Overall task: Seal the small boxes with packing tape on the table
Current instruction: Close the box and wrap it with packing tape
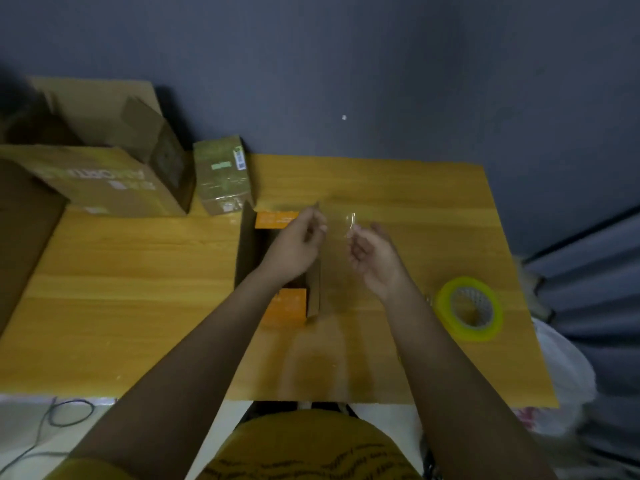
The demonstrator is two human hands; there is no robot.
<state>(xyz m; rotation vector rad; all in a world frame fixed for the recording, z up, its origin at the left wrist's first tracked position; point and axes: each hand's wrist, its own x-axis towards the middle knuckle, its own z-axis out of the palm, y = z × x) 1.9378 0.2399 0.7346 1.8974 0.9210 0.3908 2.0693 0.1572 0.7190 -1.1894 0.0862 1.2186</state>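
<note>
Yellow table (138, 306): small box (277, 268) in the middle, flaps not yet closed — left hand (298, 244) and right hand (374, 258) pinch a clear tape strip (337, 220) above it; one taped box (223, 174) stands far left, tape roll (469, 308) right.

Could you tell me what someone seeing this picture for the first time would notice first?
Probably the two hands at the middle of the wooden table: the left hand and right hand pinch a clear strip of tape stretched between them above an open orange box. Next comes the yellow-green tape roll lying flat to the right.
</note>
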